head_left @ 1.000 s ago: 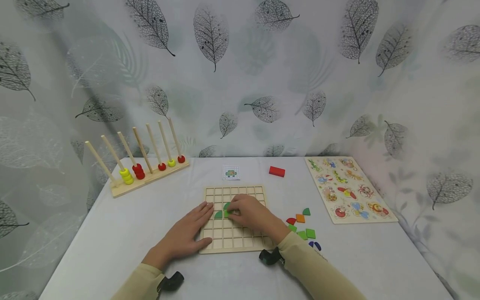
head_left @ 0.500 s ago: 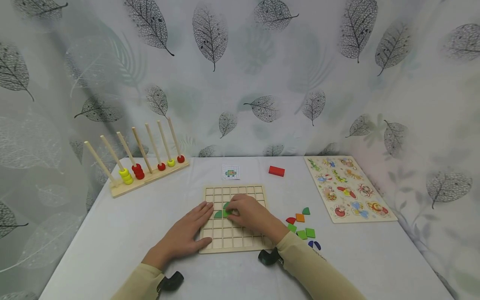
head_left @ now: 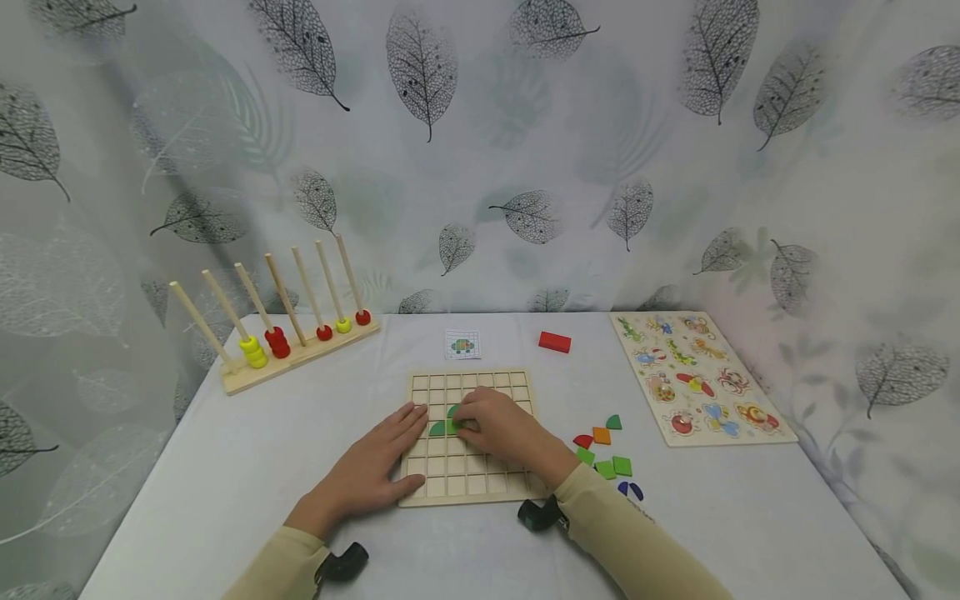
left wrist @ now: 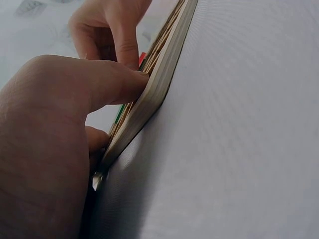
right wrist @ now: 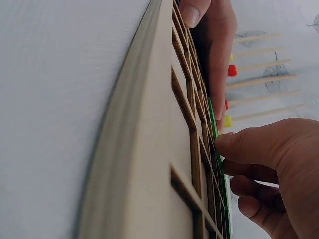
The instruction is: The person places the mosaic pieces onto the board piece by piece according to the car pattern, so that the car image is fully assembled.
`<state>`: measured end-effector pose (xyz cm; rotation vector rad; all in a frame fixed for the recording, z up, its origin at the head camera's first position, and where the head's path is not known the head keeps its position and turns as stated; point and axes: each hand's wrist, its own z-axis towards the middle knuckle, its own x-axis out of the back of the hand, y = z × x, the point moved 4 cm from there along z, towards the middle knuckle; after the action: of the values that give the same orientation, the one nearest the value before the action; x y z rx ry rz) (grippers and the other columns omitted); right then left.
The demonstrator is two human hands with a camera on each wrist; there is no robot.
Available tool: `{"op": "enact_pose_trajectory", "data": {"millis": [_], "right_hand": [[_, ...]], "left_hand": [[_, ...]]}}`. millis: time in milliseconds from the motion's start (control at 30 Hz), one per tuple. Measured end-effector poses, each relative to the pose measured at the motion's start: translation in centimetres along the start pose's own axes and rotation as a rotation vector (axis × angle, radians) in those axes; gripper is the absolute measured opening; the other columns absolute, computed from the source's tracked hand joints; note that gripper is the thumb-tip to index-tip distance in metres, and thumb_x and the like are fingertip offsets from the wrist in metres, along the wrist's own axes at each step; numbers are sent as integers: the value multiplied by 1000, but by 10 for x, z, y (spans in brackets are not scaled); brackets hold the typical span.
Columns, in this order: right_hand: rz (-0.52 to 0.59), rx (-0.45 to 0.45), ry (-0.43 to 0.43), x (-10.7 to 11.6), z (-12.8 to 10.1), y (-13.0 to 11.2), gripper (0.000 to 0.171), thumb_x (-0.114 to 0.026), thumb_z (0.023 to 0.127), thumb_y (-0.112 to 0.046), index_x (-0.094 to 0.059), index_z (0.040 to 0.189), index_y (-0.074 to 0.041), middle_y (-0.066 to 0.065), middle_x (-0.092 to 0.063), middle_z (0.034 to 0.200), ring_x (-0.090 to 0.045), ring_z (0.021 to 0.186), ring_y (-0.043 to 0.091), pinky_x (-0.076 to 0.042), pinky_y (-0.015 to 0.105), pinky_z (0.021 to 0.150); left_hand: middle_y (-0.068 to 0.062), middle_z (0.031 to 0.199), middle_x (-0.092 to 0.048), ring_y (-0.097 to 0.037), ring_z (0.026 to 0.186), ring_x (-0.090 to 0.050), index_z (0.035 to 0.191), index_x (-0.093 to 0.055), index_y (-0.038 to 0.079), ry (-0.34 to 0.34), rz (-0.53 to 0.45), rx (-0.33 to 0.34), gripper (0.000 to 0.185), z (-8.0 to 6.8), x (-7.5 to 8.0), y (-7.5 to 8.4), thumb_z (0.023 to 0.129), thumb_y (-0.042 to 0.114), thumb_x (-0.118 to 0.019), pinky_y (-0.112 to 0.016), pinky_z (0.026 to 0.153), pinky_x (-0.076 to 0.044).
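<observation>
Left hand point(head_left: 367, 467) flat, steadying grid board point(head_left: 468, 492); right hand point(head_left: 498, 429) apparently pinches green tile point(head_left: 437, 430). Seat square, press gently.

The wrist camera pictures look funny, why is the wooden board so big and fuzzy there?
In both wrist views the grid board sits right against the lens, so its near edge blurs and looks huge and slanted. In the head view it is small, sharp and evenly lit, though the table edges splay outward.

Left hand point(head_left: 372, 467) flat, fingers straight; right hand point(head_left: 501, 429) with fingers curled.
</observation>
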<state>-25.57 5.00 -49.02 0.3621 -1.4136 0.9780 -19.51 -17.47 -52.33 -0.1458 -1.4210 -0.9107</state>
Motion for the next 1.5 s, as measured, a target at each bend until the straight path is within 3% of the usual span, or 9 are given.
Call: {"op": "enact_pose_trajectory", "data": {"millis": [433, 700, 1133, 1500], "right_hand": [[49, -37, 16, 10, -2, -1, 14, -84, 96, -14, -85, 110, -15, -7, -74, 103, -64, 102, 12, -57, 30, 92], [107, -122, 0, 23, -6, 2, 20, -82, 98, -18, -84, 117, -14, -7, -75, 112, -68, 108, 12, -58, 35, 98], [116, -165, 65, 51, -39, 19, 28, -86, 96, -15, -81, 122, -10, 2, -74, 119, -68, 114, 19, -59, 41, 97], [100, -197, 140, 78, -71, 36, 32, -86, 94, -12, -79, 125, -6, 5, -75, 118, -68, 100, 19, -60, 41, 88]], "left_hand": [[-8, 176, -31, -30, 164, -23, 168, -38, 2, -3, -7, 2, 89, 0, 1, 0, 98, 49, -68, -54, 127, -31], [-9, 176, -32, -31, 163, -24, 167, -39, 1, 7, -19, 0, 89, 0, 1, 1, 98, 48, -68, -56, 126, -32], [-13, 173, -37, -36, 161, -30, 164, -42, -2, 42, 15, -30, 86, 0, 3, 2, 98, 46, -69, -58, 123, -35], [-10, 175, -33, -32, 163, -25, 167, -39, 0, 20, -7, -20, 89, 0, -1, 0, 98, 49, -68, -55, 126, -32]]}}
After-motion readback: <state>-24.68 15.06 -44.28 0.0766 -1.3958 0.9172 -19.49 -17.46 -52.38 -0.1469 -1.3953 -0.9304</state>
